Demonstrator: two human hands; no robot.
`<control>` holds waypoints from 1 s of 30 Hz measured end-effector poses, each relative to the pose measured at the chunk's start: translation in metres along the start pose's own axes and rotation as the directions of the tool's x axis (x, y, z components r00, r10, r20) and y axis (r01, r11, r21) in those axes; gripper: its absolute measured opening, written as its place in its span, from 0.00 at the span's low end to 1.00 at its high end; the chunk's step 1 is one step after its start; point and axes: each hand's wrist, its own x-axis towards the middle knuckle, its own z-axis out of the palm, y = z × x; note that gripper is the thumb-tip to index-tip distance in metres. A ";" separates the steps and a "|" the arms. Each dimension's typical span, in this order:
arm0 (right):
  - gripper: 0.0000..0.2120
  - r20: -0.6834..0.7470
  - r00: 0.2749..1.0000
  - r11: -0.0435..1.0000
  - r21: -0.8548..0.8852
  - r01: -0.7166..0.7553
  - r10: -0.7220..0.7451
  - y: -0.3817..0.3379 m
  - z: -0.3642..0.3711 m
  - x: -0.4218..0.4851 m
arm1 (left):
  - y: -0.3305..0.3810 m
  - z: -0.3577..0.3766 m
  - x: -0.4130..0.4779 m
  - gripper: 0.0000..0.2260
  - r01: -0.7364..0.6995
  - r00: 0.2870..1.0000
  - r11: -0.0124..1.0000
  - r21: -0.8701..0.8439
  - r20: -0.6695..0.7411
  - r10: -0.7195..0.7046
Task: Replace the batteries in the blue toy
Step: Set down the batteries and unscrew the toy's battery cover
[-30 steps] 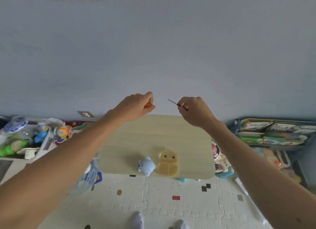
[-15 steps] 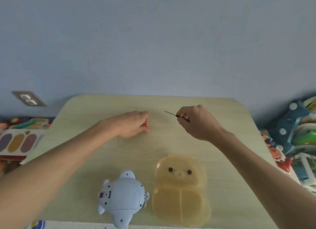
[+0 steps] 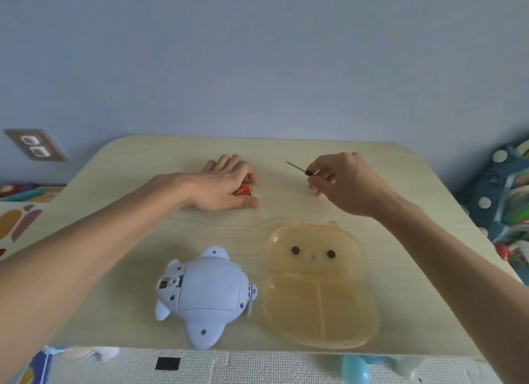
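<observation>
The blue toy (image 3: pixel 205 293) lies belly-up near the front edge of the pale wooden table (image 3: pixel 400 183), its battery cover facing me. My left hand (image 3: pixel 226 184) rests on the table beyond the toy, fingers curled around red batteries (image 3: pixel 243 190). To the right, my right hand (image 3: pixel 343 184) hovers above the table, pinching a small screwdriver (image 3: pixel 299 169) whose thin shaft points up-left. Both hands are well clear of the toy.
A translucent orange bear-shaped tray (image 3: pixel 317 286) lies right of the toy. A wall socket (image 3: pixel 34 148) sits at the left. Toys and books crowd the floor at the right (image 3: pixel 509 200) and left (image 3: pixel 20 211). A foam mat (image 3: pixel 257 366) lies below the table.
The view has dropped toward the table. My left hand came down from the air with the batteries and now rests on the tabletop. My right hand still holds the screwdriver.
</observation>
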 end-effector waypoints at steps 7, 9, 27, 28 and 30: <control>0.05 -0.019 0.999 0.999 0.018 -0.035 0.036 0.009 -0.013 -0.020 | -0.004 0.006 -0.009 0.37 -0.049 0.998 0.995 0.085 -0.035 0.052; 0.05 -0.023 0.999 0.999 0.011 -0.031 0.031 0.010 -0.016 -0.023 | -0.003 0.006 -0.009 0.32 -0.050 0.998 0.995 0.092 -0.033 0.054; 0.15 -0.079 0.994 0.996 0.032 0.082 -0.079 -0.044 -0.052 -0.075 | 0.019 -0.004 -0.161 0.45 -0.023 0.988 0.827 -0.562 -0.141 -0.069; 0.15 -0.067 0.993 0.995 0.026 0.101 -0.100 -0.049 -0.053 -0.082 | 0.015 0.007 -0.174 0.46 0.001 0.998 0.838 -0.546 -0.054 -0.036; 0.15 -0.056 0.989 0.989 0.053 0.138 -0.135 -0.057 -0.052 -0.092 | 0.008 0.037 -0.188 0.37 0.014 1.000 0.788 -0.615 0.016 -0.006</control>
